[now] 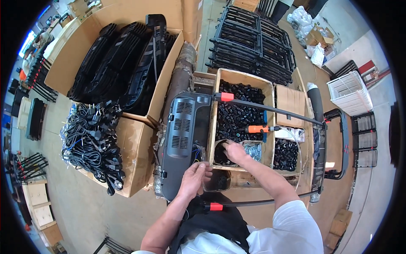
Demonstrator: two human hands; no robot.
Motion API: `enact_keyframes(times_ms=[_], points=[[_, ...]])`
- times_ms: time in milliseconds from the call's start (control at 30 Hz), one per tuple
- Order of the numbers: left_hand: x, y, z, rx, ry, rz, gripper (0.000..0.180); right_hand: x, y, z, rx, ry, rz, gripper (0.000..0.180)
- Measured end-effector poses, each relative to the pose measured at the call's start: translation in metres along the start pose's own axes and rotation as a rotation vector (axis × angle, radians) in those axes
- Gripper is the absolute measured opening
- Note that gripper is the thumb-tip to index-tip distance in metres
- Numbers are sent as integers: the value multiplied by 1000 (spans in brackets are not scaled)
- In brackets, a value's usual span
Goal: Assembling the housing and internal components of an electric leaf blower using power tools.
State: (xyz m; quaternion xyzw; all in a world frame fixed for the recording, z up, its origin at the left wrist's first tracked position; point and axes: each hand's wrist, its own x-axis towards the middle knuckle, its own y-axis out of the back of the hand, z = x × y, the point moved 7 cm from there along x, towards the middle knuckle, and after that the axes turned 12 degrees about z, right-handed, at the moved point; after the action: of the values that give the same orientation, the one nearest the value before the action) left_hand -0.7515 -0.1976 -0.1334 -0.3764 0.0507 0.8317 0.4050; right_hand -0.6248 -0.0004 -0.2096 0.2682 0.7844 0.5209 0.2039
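In front of me lies a long black plastic housing (171, 173) with a grey vented cover (182, 122). Blue and yellow wires (197, 153) come out at its right edge. Beside these wires is my left hand (195, 178), its fingers curled and close together; whatever is between them is too small to make out. My right hand (234, 151) reaches down into a dark bin (220, 153) at the near left corner of a wooden box (214, 122), with its fingertips hidden. Silvery screws or similar small hardware (253, 151) lie right next to that hand.
Black bars with red ends (227, 97) (216, 206) cross over the box. An orange power screwdriver (257, 128) lies above many black parts (239, 112). Cable bundles (91, 139) and a carton of black covers (169, 80) stand left; black frames (253, 42) are stacked beyond.
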Motion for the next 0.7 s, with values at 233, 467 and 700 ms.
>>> enact_keyframes(times_ms=[233, 467, 700], points=[[11, -40, -23, 40, 33, 11, 39, -2, -26, -1, -140, 223, -6, 25], [36, -71, -45, -24, 80, 59, 42, -15, -44, 2, -113, 178, -242, 30], [70, -100, -50, -151, 104, 87, 48, -13, -41, 21, -23, 105, -287, 32]])
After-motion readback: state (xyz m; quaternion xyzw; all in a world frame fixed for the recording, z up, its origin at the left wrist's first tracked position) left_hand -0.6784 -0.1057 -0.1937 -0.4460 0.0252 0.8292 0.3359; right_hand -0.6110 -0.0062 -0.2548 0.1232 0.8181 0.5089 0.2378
